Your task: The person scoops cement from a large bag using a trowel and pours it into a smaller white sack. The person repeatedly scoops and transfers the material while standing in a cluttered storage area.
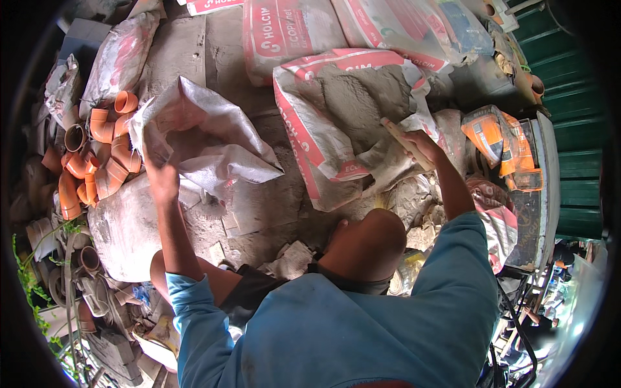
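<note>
A white woven sack with its mouth spread wide lies in front of me on the left. My left hand is closed on its near left rim. To the right, a red-and-white cement bag is torn open along its upper side. Grey cement powder fills it, hollowed and uneven on top. Over the bag's right edge, my right hand grips a narrow, pale wooden piece, tilted with its upper end toward the powder. Whether that piece belongs to a larger tool cannot be seen.
Orange pipe fittings are heaped left of the sack. More full cement bags lie along the far side. An orange-and-black bag leans at the right, near a green corrugated wall. My bent knee is close to the torn bag.
</note>
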Available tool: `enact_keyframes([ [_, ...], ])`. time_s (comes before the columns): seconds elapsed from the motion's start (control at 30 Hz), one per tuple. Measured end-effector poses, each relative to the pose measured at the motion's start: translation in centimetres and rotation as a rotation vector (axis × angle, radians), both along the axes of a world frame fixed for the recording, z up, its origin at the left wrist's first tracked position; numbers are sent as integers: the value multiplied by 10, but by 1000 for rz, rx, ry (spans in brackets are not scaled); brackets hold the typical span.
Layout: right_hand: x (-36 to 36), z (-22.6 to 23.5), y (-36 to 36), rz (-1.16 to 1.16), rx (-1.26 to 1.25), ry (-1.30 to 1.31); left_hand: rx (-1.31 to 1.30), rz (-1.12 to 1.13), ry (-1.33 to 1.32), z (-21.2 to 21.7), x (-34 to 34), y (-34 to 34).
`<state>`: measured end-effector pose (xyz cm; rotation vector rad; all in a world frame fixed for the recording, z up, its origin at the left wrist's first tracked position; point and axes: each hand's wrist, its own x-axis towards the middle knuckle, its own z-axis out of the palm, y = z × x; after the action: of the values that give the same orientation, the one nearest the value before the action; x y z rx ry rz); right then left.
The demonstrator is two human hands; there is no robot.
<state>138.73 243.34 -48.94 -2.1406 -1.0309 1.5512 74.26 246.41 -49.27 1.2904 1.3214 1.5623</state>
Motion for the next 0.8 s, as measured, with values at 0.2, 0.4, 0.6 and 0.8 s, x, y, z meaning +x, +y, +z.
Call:
enact_keyframes([
  [0.2,-1,19,-6,-42,22,-15,-50,-26,-12,9,-6,1],
  [0.4,-9,60,-1,-20,82,-18,-115,-86,-55,11,-12,-4],
  [0.6,-47,116,10,57,57,-117,-70,-96,-77,-4,-20,-4],
  [0.8,-129,164,22,200,-16,-99,-28,-224,-173,0,-31,-8],
])
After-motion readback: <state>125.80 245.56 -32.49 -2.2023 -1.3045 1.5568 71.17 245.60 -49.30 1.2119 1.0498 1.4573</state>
